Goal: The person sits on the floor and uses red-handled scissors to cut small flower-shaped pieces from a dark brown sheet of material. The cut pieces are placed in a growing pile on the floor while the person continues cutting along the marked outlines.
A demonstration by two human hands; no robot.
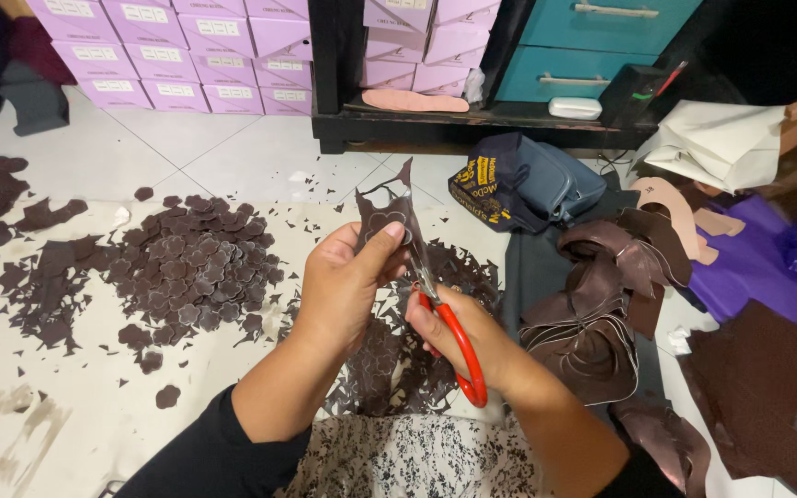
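Note:
My left hand (348, 281) pinches a scrap of dark brown leather-like sheet (387, 205) with flower outlines drawn on it, holding it up in front of me. My right hand (472, 337) grips red-handled scissors (458, 346), whose blades reach up into the lower edge of the scrap. A heap of cut brown flower shapes (191, 267) lies on the pale floor mat to the left. Brown offcuts (398, 369) lie scattered under my hands.
A stack of brown outlined sheets (601, 314) sits at the right, with purple cloth (758, 267) and a dark brown sheet (758, 378) beyond. A navy bag (518, 184) lies ahead. Lilac boxes (186, 46) and a black shelf (472, 120) stand at the back.

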